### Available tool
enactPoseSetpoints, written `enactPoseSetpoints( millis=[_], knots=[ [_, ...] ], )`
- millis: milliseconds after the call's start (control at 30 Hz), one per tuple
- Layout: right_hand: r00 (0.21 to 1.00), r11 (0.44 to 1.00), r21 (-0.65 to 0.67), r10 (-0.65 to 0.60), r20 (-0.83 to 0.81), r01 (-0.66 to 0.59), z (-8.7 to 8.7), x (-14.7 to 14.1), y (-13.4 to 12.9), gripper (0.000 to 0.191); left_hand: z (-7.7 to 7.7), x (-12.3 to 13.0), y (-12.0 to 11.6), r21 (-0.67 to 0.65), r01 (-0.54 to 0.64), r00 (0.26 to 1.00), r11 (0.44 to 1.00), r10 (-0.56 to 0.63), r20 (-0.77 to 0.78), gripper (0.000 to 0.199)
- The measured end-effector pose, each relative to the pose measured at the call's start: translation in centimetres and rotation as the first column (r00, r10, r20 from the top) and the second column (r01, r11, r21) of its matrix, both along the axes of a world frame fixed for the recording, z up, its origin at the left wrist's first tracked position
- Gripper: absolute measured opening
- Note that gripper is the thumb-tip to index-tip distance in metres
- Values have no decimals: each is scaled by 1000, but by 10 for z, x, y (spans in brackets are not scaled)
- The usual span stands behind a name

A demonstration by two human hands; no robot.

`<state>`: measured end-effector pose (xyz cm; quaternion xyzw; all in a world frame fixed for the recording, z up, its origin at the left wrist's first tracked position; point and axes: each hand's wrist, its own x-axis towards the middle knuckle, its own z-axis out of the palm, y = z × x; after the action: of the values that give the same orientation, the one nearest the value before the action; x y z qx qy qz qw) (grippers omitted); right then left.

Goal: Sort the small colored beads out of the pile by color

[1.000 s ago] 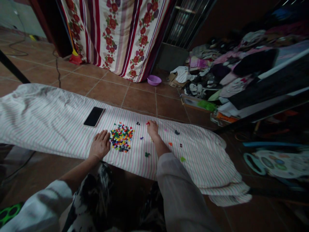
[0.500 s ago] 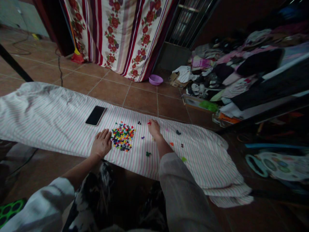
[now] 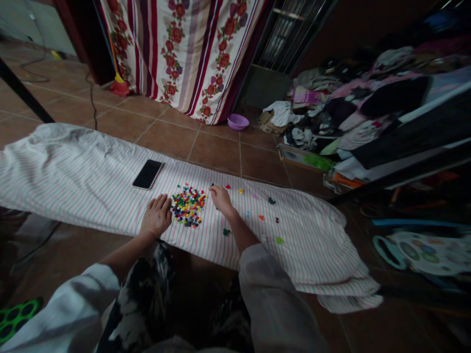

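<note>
A pile of small multicoloured pieces [image 3: 188, 206] lies on the striped cloth [image 3: 99, 181]. My left hand [image 3: 157, 215] rests flat at the pile's left edge, its fingers stretched out. Right of the pile, my right hand [image 3: 220, 197] has its fingers pressed together beside a tiny dark piece; whatever they may hold is too small to name. Little same-coloured groups are spread farther right: red [image 3: 227, 186], yellow [image 3: 241, 190], orange [image 3: 261, 217], dark grey [image 3: 271, 200], lime green [image 3: 279, 240] and, nearer me, dark green [image 3: 226, 232].
A phone [image 3: 148, 174] lies on the cloth, left of the pile. Beyond the cloth, a purple basin [image 3: 238, 122] stands on the tiled floor by a flowered curtain [image 3: 176, 59]. Heaped clothes [image 3: 346, 98] fill the far right, behind a dark bar.
My right hand has moved left from the red pieces to the dark ones, uncovering the red and yellow groups. My left hand has barely moved.
</note>
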<state>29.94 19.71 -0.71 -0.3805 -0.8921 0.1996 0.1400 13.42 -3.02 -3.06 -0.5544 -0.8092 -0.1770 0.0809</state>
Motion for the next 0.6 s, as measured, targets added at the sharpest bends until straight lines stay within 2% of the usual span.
enactPoseSetpoints(
  millis=[200,467,600],
  knots=[
    [998,998,-30,-45,38,47,-1,-6,-20,30,0,0,0,12,8,999,1000,-8,32,44],
    [996,999,-13,43,80,-42,-3,-8,-33,28,0,1,0,15,-3,1000,1000,3,-12,44],
    [996,1000,-5,29,84,-29,-5,-11,-38,31,-2,0,0,34,6,1000,999,-6,6,44]
  ],
)
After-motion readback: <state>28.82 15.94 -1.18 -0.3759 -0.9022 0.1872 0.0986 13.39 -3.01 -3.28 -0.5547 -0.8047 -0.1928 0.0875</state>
